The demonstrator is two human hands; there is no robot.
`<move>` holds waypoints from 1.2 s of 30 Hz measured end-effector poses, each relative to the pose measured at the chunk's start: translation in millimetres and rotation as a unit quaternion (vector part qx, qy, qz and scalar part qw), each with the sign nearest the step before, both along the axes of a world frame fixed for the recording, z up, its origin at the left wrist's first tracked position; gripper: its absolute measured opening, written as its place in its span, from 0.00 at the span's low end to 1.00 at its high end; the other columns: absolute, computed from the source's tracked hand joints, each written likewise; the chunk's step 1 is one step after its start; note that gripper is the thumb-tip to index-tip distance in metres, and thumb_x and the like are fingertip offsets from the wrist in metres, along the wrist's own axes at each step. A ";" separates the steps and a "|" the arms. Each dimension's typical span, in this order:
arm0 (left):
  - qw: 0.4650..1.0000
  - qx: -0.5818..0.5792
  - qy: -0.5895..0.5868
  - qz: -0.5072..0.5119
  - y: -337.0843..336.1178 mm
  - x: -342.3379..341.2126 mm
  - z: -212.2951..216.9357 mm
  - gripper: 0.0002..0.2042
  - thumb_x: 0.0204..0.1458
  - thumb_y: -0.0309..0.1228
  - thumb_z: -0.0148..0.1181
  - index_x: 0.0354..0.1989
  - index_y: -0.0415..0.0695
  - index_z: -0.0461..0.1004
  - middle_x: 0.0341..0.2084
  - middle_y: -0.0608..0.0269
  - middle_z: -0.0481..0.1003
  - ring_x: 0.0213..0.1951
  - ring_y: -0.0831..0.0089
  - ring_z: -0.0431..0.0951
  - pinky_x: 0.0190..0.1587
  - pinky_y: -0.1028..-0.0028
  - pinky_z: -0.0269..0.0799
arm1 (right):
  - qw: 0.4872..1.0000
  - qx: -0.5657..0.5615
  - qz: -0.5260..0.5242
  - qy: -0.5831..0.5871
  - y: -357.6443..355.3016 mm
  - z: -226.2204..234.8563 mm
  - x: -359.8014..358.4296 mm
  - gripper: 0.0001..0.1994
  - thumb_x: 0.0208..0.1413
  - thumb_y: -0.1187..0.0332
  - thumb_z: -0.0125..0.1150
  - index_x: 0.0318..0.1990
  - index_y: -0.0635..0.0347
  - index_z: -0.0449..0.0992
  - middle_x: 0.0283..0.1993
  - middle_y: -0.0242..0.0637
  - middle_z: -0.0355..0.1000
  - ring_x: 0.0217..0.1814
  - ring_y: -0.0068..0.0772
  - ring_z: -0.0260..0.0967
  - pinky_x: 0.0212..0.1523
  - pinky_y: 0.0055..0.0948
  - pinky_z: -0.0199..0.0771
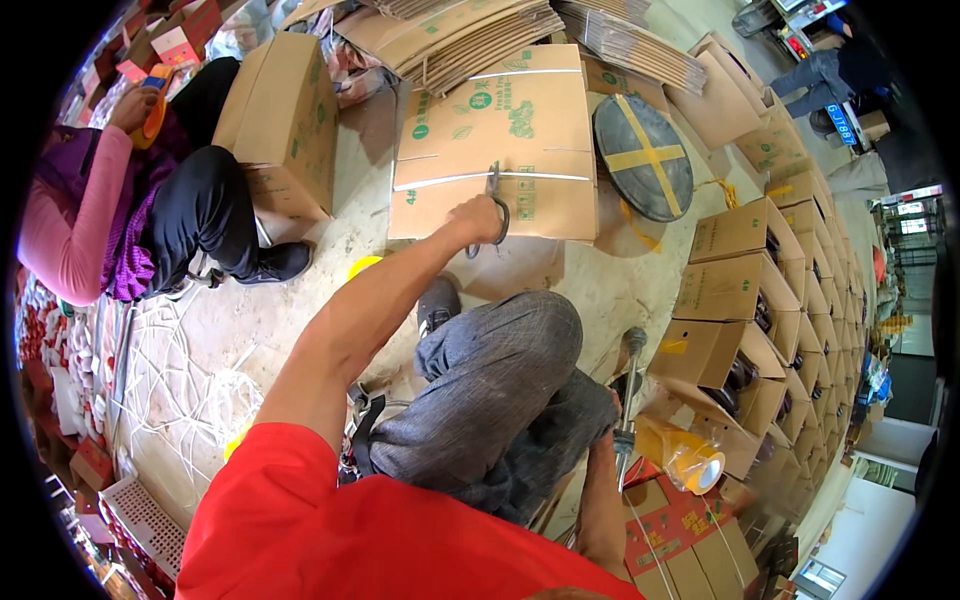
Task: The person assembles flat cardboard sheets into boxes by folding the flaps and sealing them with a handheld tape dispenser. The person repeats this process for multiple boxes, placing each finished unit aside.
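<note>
left hand (478, 216) closed round scissors (497, 205) at the near edge of the strapped box bundle (495, 140); right hand, beside the knee, hidden. a cut strap could whip back.

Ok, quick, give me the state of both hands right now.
Left hand: closed on the scissors, at the bundle of flat cartons.
Right hand: hidden behind the knee; cannot tell.
</note>
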State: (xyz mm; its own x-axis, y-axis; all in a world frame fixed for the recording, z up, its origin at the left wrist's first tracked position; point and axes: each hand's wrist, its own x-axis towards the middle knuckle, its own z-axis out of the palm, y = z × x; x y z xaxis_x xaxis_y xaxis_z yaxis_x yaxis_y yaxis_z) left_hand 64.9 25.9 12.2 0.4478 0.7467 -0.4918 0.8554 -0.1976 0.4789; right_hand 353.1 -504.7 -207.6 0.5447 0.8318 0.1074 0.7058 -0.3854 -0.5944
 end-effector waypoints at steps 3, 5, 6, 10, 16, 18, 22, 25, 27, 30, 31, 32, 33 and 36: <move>0.999 -0.002 -0.032 0.009 5.8 -1.1 -3.1 0.18 0.50 0.29 0.57 0.46 0.29 0.79 0.46 0.30 0.80 0.51 0.38 0.81 0.54 0.52 0.77 | 0.993 0.045 -0.020 0.109 -10.6 7.6 6.4 0.10 0.60 0.69 0.59 0.47 0.63 0.77 0.44 0.44 0.77 0.45 0.42 0.76 0.51 0.36 0.75; 0.998 0.014 -0.066 0.011 11.3 -8.3 -8.3 0.17 0.51 0.28 0.56 0.46 0.29 0.77 0.45 0.29 0.79 0.50 0.37 0.81 0.52 0.51 0.77 | 0.959 0.093 -0.062 0.261 -6.1 7.3 3.2 0.10 0.61 0.69 0.58 0.47 0.63 0.77 0.44 0.44 0.77 0.47 0.41 0.76 0.52 0.35 0.74; 0.995 0.049 -0.086 0.025 14.2 -7.4 -10.7 0.17 0.51 0.29 0.57 0.45 0.29 0.76 0.43 0.29 0.80 0.49 0.37 0.81 0.51 0.50 0.77 | 0.925 0.119 -0.095 0.349 -6.1 8.3 1.1 0.10 0.62 0.70 0.57 0.48 0.63 0.77 0.44 0.43 0.77 0.47 0.40 0.75 0.53 0.35 0.73; 0.947 0.186 -0.254 0.059 46.0 13.1 -15.2 0.17 0.53 0.32 0.60 0.44 0.29 0.71 0.38 0.32 0.80 0.43 0.38 0.82 0.48 0.51 0.77 | 0.949 0.095 -0.097 0.284 -10.7 21.7 8.2 0.10 0.63 0.71 0.55 0.49 0.63 0.76 0.44 0.43 0.77 0.49 0.37 0.75 0.54 0.34 0.72; 0.945 -0.026 -0.316 0.086 111.5 19.4 -1.0 0.17 0.56 0.34 0.60 0.45 0.31 0.70 0.35 0.41 0.80 0.38 0.49 0.83 0.40 0.58 0.77 | 0.987 0.014 -0.074 0.144 23.4 77.3 -31.5 0.11 0.63 0.73 0.54 0.50 0.66 0.75 0.40 0.43 0.78 0.42 0.35 0.77 0.48 0.33 0.77; 0.954 -0.057 -0.274 0.104 150.8 20.7 -19.6 0.14 0.57 0.33 0.56 0.42 0.32 0.71 0.38 0.40 0.79 0.39 0.49 0.83 0.38 0.60 0.77 | 0.963 0.043 -0.120 0.237 24.8 67.1 -21.2 0.11 0.63 0.73 0.54 0.49 0.66 0.75 0.39 0.43 0.79 0.39 0.35 0.78 0.45 0.32 0.78; 0.995 0.087 0.041 0.025 166.8 37.9 -22.8 0.27 0.54 0.33 0.58 0.59 0.28 0.69 0.55 0.37 0.77 0.61 0.46 0.74 0.59 0.46 0.67 | 0.991 0.025 -0.079 0.107 39.6 90.5 -41.9 0.10 0.64 0.68 0.58 0.47 0.63 0.77 0.34 0.39 0.79 0.35 0.34 0.76 0.40 0.33 0.76; 0.988 0.094 0.096 0.075 184.1 52.9 -27.3 0.27 0.52 0.33 0.61 0.61 0.33 0.73 0.62 0.37 0.72 0.68 0.39 0.65 0.64 0.34 0.56 | 0.934 0.080 -0.176 0.301 42.3 78.1 -40.7 0.14 0.69 0.61 0.52 0.45 0.65 0.76 0.33 0.40 0.79 0.34 0.32 0.75 0.39 0.30 0.75; 0.991 0.078 0.100 0.054 191.0 69.0 -24.0 0.26 0.52 0.33 0.62 0.61 0.36 0.75 0.64 0.38 0.71 0.69 0.37 0.64 0.65 0.30 0.54 | 0.885 0.097 -0.230 0.393 25.3 65.3 -30.2 0.16 0.70 0.59 0.51 0.47 0.66 0.76 0.34 0.43 0.80 0.35 0.33 0.75 0.40 0.31 0.76; 0.994 0.050 0.095 0.004 210.9 75.4 -14.7 0.24 0.52 0.31 0.62 0.59 0.39 0.78 0.63 0.39 0.72 0.66 0.37 0.68 0.62 0.28 0.58 | 0.933 0.062 -0.183 0.305 22.4 58.3 -38.1 0.17 0.71 0.58 0.51 0.49 0.65 0.75 0.34 0.44 0.80 0.35 0.34 0.75 0.41 0.32 0.76; 0.994 0.055 0.095 0.020 220.6 76.4 -14.2 0.23 0.52 0.31 0.62 0.58 0.39 0.79 0.62 0.40 0.73 0.65 0.37 0.70 0.61 0.27 0.59 | 0.976 0.050 -0.090 0.194 22.4 58.6 -35.0 0.18 0.72 0.56 0.51 0.50 0.64 0.75 0.35 0.45 0.80 0.36 0.35 0.75 0.41 0.33 0.76; 0.993 0.061 0.096 0.036 226.9 76.0 -15.3 0.23 0.52 0.30 0.61 0.57 0.39 0.80 0.62 0.40 0.74 0.64 0.37 0.71 0.60 0.27 0.60 | 0.973 0.040 -0.097 0.205 25.2 55.8 -34.0 0.19 0.72 0.55 0.50 0.51 0.64 0.75 0.36 0.45 0.80 0.36 0.35 0.75 0.41 0.33 0.76; 0.993 0.056 0.099 0.035 230.9 73.9 -17.4 0.23 0.52 0.30 0.61 0.57 0.38 0.80 0.60 0.42 0.75 0.63 0.38 0.72 0.59 0.27 0.62 | 0.970 0.031 -0.105 0.216 26.3 54.3 -33.4 0.19 0.72 0.55 0.50 0.51 0.64 0.75 0.36 0.46 0.80 0.36 0.35 0.75 0.41 0.34 0.76; 0.995 0.027 0.095 0.006 230.1 92.1 3.2 0.22 0.51 0.29 0.60 0.56 0.38 0.80 0.57 0.47 0.78 0.59 0.41 0.76 0.56 0.30 0.65 | 0.953 0.035 -0.144 0.265 5.3 52.5 -26.7 0.19 0.73 0.55 0.49 0.52 0.64 0.75 0.37 0.47 0.80 0.37 0.35 0.74 0.41 0.34 0.77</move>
